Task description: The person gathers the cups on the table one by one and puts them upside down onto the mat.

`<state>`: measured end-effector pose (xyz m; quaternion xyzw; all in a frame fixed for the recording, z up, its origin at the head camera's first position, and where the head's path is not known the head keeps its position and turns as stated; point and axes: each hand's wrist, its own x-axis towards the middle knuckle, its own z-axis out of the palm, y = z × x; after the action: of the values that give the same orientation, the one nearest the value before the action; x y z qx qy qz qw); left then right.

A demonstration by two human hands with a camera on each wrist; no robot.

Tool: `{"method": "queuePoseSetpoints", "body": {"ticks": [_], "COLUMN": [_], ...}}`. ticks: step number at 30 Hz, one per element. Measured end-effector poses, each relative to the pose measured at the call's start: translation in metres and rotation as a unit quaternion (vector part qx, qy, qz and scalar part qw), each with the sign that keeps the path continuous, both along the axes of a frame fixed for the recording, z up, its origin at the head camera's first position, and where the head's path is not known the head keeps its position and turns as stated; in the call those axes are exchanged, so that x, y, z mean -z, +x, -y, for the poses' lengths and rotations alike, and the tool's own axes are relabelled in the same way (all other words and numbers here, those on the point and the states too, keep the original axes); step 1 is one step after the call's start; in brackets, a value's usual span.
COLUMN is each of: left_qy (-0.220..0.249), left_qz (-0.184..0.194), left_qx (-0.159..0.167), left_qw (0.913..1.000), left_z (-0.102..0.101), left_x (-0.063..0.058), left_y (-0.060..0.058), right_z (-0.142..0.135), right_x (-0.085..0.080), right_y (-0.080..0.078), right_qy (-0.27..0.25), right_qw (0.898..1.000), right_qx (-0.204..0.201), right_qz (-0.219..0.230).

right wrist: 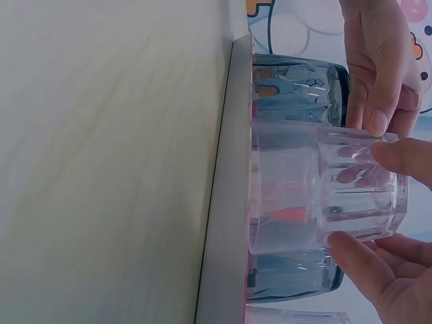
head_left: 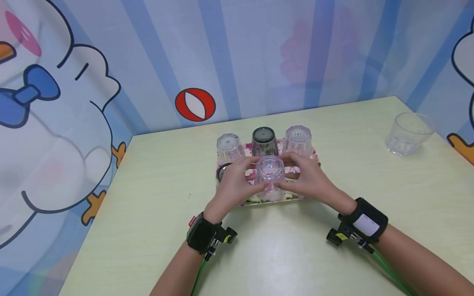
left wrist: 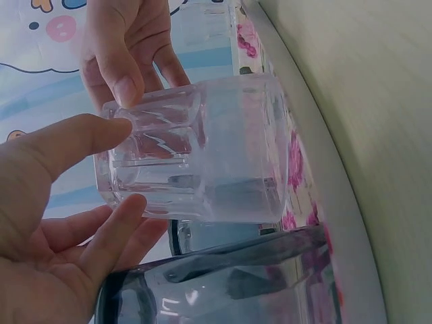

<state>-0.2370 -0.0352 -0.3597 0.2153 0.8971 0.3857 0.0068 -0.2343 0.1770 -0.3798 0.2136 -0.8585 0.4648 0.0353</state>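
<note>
A clear faceted drinking glass (head_left: 270,167) stands upside down at the front middle of a flower-patterned tray (head_left: 255,200). My left hand (head_left: 235,181) pinches its upturned base from the left. From the other side my right hand (head_left: 309,176) grips the same base with thumb and fingers. In the left wrist view the rim of this glass (left wrist: 246,148) is right at the tray's surface. A dark tinted glass (left wrist: 223,283) sits just left of it, mostly hidden by my left hand in the head view.
Along the tray's back are upturned glasses: a clear one (head_left: 228,146) at left, a dark one (head_left: 264,140) in the middle, another clear one (head_left: 298,139) at right. Farther right on the table (head_left: 148,205), a clear tumbler (head_left: 405,135) stands upright. A printed cloth (head_left: 252,61) hangs behind.
</note>
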Motion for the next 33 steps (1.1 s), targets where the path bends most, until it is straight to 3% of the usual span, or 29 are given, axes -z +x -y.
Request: {"method": "queuePoseSetpoints", "body": {"ticks": [16, 33], "left_qy": [-0.041, -0.06], "left_qz": [-0.044, -0.038], "left_qx": [0.001, -0.004], "left_qw": [0.9982, 0.9975], "left_z": [-0.0007, -0.0023], "left_x": [0.0001, -0.0017], "left_y": [0.0008, 0.0023], "right_z": [0.0012, 0.0018], "right_x": [0.0022, 0.0027], "right_y": [0.0002, 0.0002], "right_qy": [0.022, 0.025], "right_qw": [1.0, 0.999], "right_qx": [0.018, 0.021], "right_qz": [0.009, 0.015]}}
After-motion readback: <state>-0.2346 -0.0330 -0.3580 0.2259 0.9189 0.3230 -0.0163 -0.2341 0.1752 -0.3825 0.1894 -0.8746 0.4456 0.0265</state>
